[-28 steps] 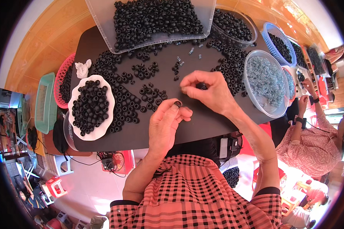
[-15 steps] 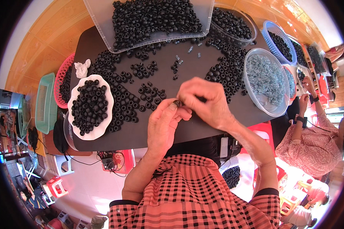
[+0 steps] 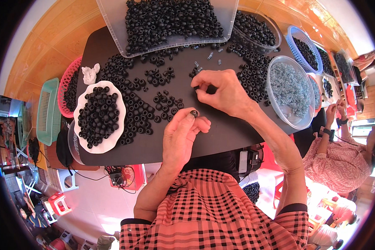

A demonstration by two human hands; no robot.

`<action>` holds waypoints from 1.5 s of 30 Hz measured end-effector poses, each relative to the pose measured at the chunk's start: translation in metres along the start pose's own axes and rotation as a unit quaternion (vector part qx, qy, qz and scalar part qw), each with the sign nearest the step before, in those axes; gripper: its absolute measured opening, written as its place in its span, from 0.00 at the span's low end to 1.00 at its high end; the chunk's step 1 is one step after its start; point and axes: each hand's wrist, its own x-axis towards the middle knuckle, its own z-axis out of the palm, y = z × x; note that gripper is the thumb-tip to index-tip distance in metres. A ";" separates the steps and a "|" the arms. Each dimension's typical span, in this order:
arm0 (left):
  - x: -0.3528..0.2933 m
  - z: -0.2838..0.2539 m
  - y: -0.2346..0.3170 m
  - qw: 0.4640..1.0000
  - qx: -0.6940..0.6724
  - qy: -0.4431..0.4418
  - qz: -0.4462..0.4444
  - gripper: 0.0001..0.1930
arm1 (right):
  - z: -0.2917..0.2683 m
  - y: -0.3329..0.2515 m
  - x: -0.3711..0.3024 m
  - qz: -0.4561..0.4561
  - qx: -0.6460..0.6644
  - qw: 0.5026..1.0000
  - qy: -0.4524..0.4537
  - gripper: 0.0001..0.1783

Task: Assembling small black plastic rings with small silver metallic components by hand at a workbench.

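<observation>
My left hand (image 3: 180, 137) is over the front of the dark table, with a small black hollow part (image 3: 194, 113) pinched between thumb and finger. Farther out and to the right, my right hand (image 3: 225, 92) is closed in a pinch, and a small black piece (image 3: 196, 88) shows at its fingertips. Just beyond these fingers lie a few black pieces (image 3: 193, 74) and small metal springs (image 3: 197, 65). Loose black bead-like parts (image 3: 167, 104) with round holes are scattered left of my hands.
A white scalloped plate (image 3: 121, 125) heaped with black parts stands at the left. A clear bin (image 3: 112, 37) of black parts is at the far side. On the right are a clear tub (image 3: 275, 109) of springs and a blue basket (image 3: 293, 52). Another person (image 3: 337, 162) works beyond.
My right hand has moved away from my left, outward over the table, and a small black piece shows at its fingertips. My left hand stays nearly in place, holding its part.
</observation>
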 end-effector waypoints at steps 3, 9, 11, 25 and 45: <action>0.000 -0.001 0.000 1.000 0.004 -0.008 0.007 0.13 | -0.009 -0.008 -0.009 -0.023 0.062 0.997 -0.030 0.10; 0.000 0.001 -0.001 0.999 0.035 -0.014 0.015 0.14 | -0.011 -0.017 -0.028 -0.008 0.112 0.990 -0.083 0.11; 0.001 0.002 -0.001 0.999 0.041 -0.015 0.011 0.14 | -0.008 -0.020 -0.032 -0.017 0.115 0.991 -0.066 0.11; 0.001 0.004 0.003 0.999 0.042 -0.033 -0.006 0.13 | -0.004 -0.010 -0.038 0.044 0.233 0.969 -0.070 0.11; 0.001 0.002 0.003 0.999 0.034 -0.034 -0.024 0.14 | -0.009 -0.016 -0.034 -0.079 0.121 0.987 -0.071 0.14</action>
